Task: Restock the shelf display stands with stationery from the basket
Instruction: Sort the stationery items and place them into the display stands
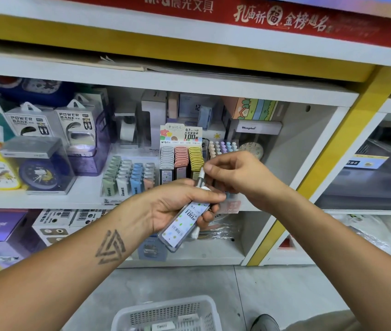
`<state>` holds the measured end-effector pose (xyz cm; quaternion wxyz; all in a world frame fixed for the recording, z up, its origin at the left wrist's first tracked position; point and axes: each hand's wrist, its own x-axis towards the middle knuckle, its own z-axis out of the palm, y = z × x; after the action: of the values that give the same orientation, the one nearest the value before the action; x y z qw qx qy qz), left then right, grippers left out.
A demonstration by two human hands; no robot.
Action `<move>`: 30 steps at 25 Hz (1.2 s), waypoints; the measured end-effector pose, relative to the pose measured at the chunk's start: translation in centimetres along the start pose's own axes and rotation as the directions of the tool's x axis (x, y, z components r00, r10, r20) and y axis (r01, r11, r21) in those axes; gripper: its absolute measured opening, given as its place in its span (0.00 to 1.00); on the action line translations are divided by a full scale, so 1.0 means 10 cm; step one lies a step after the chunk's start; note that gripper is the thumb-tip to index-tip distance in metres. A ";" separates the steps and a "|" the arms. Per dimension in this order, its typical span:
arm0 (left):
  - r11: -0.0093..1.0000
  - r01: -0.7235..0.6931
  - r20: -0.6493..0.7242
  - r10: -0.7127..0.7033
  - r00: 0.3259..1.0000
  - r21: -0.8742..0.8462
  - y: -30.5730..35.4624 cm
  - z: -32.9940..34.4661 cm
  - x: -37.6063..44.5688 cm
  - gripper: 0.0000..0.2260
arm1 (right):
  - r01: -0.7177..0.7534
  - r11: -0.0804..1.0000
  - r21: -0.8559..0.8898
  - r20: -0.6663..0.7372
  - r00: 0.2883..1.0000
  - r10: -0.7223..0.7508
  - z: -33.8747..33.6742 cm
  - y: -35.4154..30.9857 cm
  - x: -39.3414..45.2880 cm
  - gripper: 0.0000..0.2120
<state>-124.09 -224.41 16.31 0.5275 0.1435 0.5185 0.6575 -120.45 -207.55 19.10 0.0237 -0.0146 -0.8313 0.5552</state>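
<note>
Mid-frame, in front of the shelf, left hand grips a flat pencil-lead case, fingers curled round it, case tilted w/ its lower end toward bottom of frame. Right hand just above, thumb & forefinger pinching a thin white stick-like item at the case's top end; can't tell exactly what it is. Display stand w/ rows of grey, pink & yellow cases sits right behind the hands. White basket on floor at bottom centre, a few packs inside.
</note>
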 end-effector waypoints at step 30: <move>0.972 0.018 -0.086 -0.039 0.996 -0.234 -0.07 0.00 0.14 0.18 | 0.107 0.510 -0.853 -0.083 0.938 -0.336 -0.54 0.33 -0.18 0.08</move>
<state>-124.24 -223.29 15.28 0.5262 0.0437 0.4628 0.7120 -118.35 -201.43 18.09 0.1843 0.0166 -0.9798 0.0757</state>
